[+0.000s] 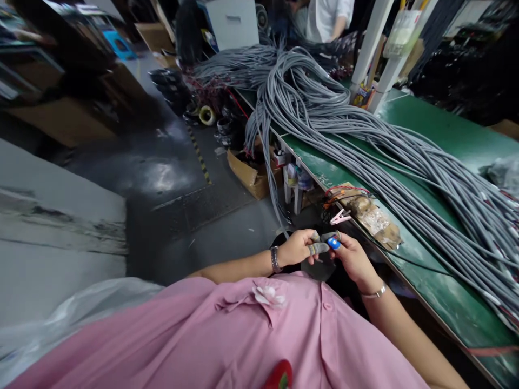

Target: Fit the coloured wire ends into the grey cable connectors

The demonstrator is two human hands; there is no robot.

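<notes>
Blue plastic shows between my fingertips: a small blue piece (pixel 333 243) sits pinched at the tip of my right hand (pixel 353 259), just off the near edge of the green table (pixel 446 135). My left hand (pixel 298 247) meets it from the other side, its wrapped fingers (pixel 318 248) curled in narrow and touching the same spot; what exactly the left one grips I cannot tell, since the fingers hide it. Both hands hover in front of my pink shirt (pixel 243 335), below the table edge and not resting on it.

A metal watch (pixel 275 259) sits on my left wrist and a thin bracelet (pixel 375 293) on my right.

On the table, just beyond my hands, lies a pink clip (pixel 339 218) beside a crinkled plastic packet (pixel 375 221). Farther across the table, a thick bundle of grey cables (pixel 365 135) runs its length and spills over the far end. Below the table edge stands a cardboard box (pixel 249 175) on the floor. At the table's far end, a person in a white top (pixel 324 19) is working.
</notes>
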